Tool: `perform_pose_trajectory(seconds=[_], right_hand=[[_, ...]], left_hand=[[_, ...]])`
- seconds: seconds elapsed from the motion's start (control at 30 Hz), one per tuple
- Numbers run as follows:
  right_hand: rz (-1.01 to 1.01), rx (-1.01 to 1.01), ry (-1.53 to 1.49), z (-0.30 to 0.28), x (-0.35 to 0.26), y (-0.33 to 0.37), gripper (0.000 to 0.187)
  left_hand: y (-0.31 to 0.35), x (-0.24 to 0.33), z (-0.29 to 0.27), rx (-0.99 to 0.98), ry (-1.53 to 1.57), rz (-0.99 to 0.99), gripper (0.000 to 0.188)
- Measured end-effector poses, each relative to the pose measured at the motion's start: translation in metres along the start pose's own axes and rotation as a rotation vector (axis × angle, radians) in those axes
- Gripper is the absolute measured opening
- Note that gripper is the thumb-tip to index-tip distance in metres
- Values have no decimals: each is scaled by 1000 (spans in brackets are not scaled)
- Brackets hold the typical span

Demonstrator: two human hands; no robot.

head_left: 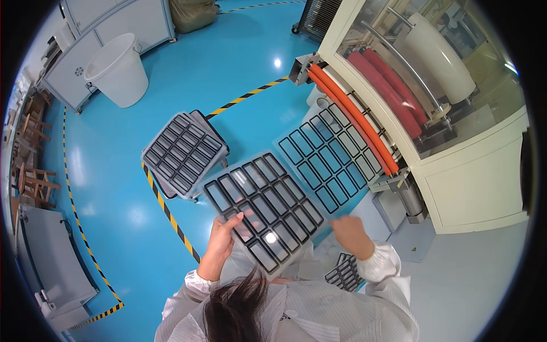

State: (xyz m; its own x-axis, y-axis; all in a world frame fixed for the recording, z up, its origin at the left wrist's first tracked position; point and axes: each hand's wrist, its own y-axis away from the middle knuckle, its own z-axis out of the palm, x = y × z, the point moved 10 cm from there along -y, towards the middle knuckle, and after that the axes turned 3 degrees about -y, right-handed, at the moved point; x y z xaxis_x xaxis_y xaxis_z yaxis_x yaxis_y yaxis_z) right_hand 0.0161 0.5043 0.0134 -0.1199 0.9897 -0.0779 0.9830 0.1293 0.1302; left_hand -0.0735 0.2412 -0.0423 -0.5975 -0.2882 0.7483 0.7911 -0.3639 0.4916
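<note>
My left hand (223, 236) grips the left edge of a clear sheet (263, 202) printed or fitted with rows of black rectangular frames. Its thumb lies on top, and the fingers show through from below. Just off that sheet's right corner is my right hand (353, 236), its fingers curled closed and slightly blurred. What they pinch, if anything, cannot be made out. A second clear sheet with black frames (327, 153) hangs out from beneath an orange roller (353, 117), its lower corner close to my right hand.
A stack of similar framed sheets (183, 149) rests on a low stand to the left. More framed sheets (344, 272) lie beside my right forearm. The cream roller machine (478, 171) fills the right side. A white bucket (121, 71) stands far left; striped tape (171, 214) crosses the blue floor.
</note>
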Motion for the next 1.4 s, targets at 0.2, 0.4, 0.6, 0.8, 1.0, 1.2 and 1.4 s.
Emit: perform_pose_trajectory(seconds=[0.2,0.4,0.6,0.8,1.0,1.2,1.4], right_hand=[[525,-44,-756,20,86,38,19],[614,19,-1524,37,96,57,25],[554,-10,-1525,19,83,59,25],[516,-3,-1526,14,74,65,24],[517,16,-1534,12,75,76,23],[454,81,-1459,-9,85,71,19],[390,504,-1189,-39,115,2,20]], left_hand=[[-13,-1,-11,-7,-33,24,47],[-19,-3,5,-24,-14,-7,44],[-35,-14,35,-79,46,-62,47],[-49,-12,83,-147,101,-47,40],[-57,-16,104,-133,69,-36,28],[-72,-29,93,-117,24,-24,22],[-66,-23,92,-108,40,-31,23]])
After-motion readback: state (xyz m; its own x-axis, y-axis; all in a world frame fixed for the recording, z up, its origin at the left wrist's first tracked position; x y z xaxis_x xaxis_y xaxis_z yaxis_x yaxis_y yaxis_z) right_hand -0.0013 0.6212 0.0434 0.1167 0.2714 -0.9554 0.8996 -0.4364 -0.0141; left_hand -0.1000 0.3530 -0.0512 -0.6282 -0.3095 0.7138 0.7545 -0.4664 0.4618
